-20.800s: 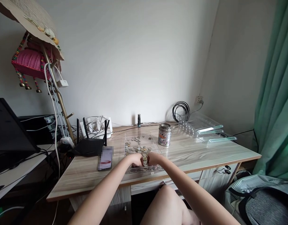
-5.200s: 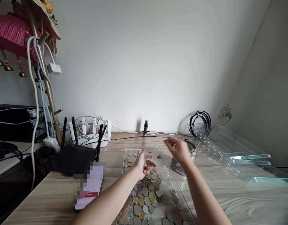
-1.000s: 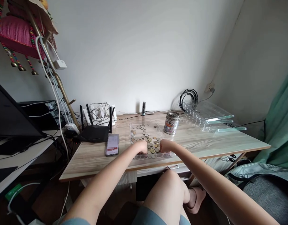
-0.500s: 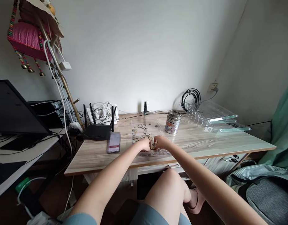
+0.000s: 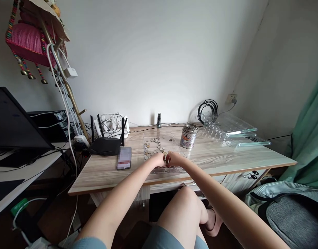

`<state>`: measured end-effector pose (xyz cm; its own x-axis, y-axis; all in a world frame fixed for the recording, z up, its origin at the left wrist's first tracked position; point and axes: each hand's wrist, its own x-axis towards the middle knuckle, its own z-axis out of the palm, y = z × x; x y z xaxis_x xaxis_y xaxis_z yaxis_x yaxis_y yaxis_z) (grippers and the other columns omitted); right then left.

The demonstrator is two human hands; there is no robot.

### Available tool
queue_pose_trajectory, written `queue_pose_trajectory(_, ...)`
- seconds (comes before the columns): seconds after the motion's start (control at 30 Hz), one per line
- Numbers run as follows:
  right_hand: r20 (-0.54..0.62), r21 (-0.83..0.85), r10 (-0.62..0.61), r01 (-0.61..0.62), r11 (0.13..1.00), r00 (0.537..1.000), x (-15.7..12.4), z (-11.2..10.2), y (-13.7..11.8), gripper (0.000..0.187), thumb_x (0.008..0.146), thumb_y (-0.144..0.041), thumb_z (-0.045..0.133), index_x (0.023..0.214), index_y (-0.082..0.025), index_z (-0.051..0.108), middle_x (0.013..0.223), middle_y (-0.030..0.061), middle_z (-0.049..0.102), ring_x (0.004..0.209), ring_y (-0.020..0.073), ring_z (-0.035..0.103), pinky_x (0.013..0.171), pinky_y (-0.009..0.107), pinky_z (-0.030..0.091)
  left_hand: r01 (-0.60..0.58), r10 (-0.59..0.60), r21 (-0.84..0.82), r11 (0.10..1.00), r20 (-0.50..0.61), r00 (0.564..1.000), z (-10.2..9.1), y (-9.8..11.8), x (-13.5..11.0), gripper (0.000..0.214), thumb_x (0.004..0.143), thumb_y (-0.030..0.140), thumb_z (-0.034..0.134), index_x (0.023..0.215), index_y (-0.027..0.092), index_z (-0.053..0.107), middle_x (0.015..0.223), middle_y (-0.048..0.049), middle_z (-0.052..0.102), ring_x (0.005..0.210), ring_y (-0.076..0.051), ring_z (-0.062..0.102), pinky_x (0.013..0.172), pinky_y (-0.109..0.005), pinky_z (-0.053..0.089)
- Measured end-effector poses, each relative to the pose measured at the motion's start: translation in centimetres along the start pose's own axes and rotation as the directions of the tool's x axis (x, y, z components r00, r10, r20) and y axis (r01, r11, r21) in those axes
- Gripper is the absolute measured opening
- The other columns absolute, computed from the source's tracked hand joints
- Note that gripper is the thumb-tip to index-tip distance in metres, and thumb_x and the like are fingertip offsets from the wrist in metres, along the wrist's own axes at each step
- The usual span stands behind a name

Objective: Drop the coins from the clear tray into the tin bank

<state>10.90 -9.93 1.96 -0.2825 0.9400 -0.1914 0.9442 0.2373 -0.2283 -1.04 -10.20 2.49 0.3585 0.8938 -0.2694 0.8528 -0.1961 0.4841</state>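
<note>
Many loose coins (image 5: 155, 140) lie scattered in a shallow clear plastic tray (image 5: 144, 144) on the desk. My left hand (image 5: 158, 159) is low over the near part of the tray, its fingers curled in. Close against it, my right hand (image 5: 176, 159) is bent inward with curled fingers. A few yellowish coins (image 5: 166, 159) show in the narrow gap between the two hands, at the fingertips. Most of the fingers are hidden behind the backs of the hands. Right of the tray stands a round printed metal tin (image 5: 188, 137).
A phone (image 5: 124, 158) lies left of the tray, near a black router (image 5: 106, 146). Against the wall stands a small dark bottle (image 5: 159, 119). Clear acrylic trays (image 5: 242, 134) and a coiled black cable (image 5: 208, 110) occupy the right side. A monitor (image 5: 13, 121) stands far left.
My right hand has moved closer to my left, narrowing the gap over the coins. The whole view has shifted slightly, so the desk things sit a little further left.
</note>
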Motion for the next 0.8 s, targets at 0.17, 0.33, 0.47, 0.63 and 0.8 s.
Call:
queue_pose_trajectory(0.17, 0.014, 0.033, 0.004, -0.004, 0.999, 1.0, 0.2, 0.2, -0.4, 0.018, 0.05, -0.017, 0.06, 0.068, -0.015, 0.064, 0.07, 0.003, 0.063, 0.064, 0.0137, 0.055, 0.05, 0.019, 0.037, -0.015, 0.018, -0.072, 0.997, 0.032, 0.999, 0.1, -0.5, 0.4, 0.015, 0.052, 0.014, 0.065, 0.065, 0.017, 0.059, 0.051, -0.0004, 0.053, 0.045, -0.015, 0.052, 0.052, -0.029, 0.044)
queue_pose_trajectory(0.33, 0.103, 0.125, -0.03, 0.017, 0.992, 0.994, 0.0, 0.3, 0.1, 0.017, 0.053, -0.017, 0.056, 0.067, -0.017, 0.065, 0.06, -0.0008, 0.062, 0.056, 0.0105, 0.054, 0.046, 0.016, 0.038, -0.022, 0.028, -0.093, 0.995, 0.071, 0.997, 0.3, -0.7, 0.8, 0.015, 0.042, 0.006, 0.065, 0.049, 0.017, 0.058, 0.043, 0.0009, 0.05, 0.052, -0.016, 0.053, 0.058, -0.028, 0.044)
queue_pose_trajectory(0.47, 0.128, 0.187, -0.024, 0.0, 0.982, 0.991, 0.0, 0.2, 0.5, 0.018, 0.054, -0.018, 0.055, 0.069, -0.017, 0.066, 0.058, -0.0002, 0.062, 0.053, 0.0099, 0.054, 0.044, 0.016, 0.04, 0.016, -0.007, -0.135, 0.991, 0.07, 0.998, -0.2, -0.6, 0.7, 0.01, 0.048, 0.007, 0.061, 0.052, 0.016, 0.059, 0.047, -0.0015, 0.054, 0.048, -0.016, 0.053, 0.053, -0.027, 0.043)
queue_pose_trajectory(0.63, 0.15, 0.217, -0.027, -0.007, 0.976, 0.988, 0.0, 0.0, -0.4, 0.024, 0.055, -0.021, 0.056, 0.077, -0.019, 0.066, 0.062, -0.0008, 0.062, 0.052, 0.0083, 0.052, 0.044, 0.016, 0.039, 0.021, -0.035, -0.253, 0.967, -0.053, 0.998, -1.7, -1.4, 0.4, 0.014, 0.058, 0.01, 0.053, 0.068, 0.016, 0.062, 0.057, -0.0008, 0.056, 0.043, -0.012, 0.051, 0.048, -0.023, 0.04)
queue_pose_trajectory(0.8, 0.173, 0.176, 0.015, -0.046, 0.983, 0.985, 0.1, 0.0, -1.5, 0.014, 0.05, -0.014, 0.057, 0.061, -0.016, 0.065, 0.055, 0.0006, 0.059, 0.047, 0.0089, 0.049, 0.041, 0.018, 0.038, 0.001, -0.058, -0.443, 0.897, -0.116, 0.992, -2.1, -2.0, -0.1, 0.005, 0.058, 0.012, 0.055, 0.06, 0.014, 0.059, 0.055, 0.0004, 0.054, 0.046, -0.01, 0.049, 0.047, -0.02, 0.038)
